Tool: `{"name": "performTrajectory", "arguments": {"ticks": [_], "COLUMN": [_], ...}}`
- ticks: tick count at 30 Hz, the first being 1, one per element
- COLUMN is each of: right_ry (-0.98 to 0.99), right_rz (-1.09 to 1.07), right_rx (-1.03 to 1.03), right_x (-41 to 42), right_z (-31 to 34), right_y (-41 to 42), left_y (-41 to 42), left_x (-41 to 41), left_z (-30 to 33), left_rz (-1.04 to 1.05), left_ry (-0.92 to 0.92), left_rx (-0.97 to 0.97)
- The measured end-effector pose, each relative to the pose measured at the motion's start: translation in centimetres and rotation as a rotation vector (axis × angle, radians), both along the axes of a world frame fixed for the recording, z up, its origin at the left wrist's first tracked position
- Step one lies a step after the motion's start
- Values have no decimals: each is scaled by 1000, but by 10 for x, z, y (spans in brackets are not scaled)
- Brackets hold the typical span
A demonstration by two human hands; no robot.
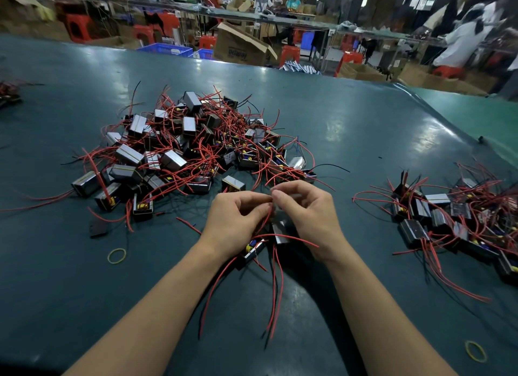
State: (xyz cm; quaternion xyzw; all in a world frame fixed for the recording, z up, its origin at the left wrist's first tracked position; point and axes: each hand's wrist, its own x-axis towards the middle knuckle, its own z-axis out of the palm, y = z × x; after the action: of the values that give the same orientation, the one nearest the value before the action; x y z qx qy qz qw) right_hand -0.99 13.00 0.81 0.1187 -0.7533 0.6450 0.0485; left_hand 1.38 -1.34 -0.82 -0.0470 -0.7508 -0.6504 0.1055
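Near the middle of the worktop (pixel 364 129), the red wires (pixel 281 286) of two black boxes (pixel 253 249) are pinched in the grip of the left hand (pixel 235 218) and of the right hand (pixel 305 213), fingertips meeting just above the boxes. A large heap (pixel 182 151) is seen beyond, a smaller heap (pixel 448 216) at the right

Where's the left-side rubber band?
Head view: the yellow rubber band lies flat on the green table, left of the left hand, just this side of the big pile of wired parts.
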Motion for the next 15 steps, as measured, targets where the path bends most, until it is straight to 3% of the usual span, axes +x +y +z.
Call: {"name": "performTrajectory", "arguments": {"ticks": [4, 9, 12, 15], "right_ry": [94, -98, -142, 55], "right_rz": [-72, -90, -41, -87], "right_rx": [-2, -171, 8, 259], "right_x": [1, -2, -2, -2], "right_z": [1, 1, -4, -5], "right_y": [3, 5, 4, 4], "left_y": [3, -1, 1, 5], "left_x": [-3, -2, 1, 2], "left_z": [-1, 6, 8, 9], "left_rz": [96, 72, -7, -30], "left_ry": [-13, -50, -38, -21], "left_rx": [-72, 412, 411, 324]}}
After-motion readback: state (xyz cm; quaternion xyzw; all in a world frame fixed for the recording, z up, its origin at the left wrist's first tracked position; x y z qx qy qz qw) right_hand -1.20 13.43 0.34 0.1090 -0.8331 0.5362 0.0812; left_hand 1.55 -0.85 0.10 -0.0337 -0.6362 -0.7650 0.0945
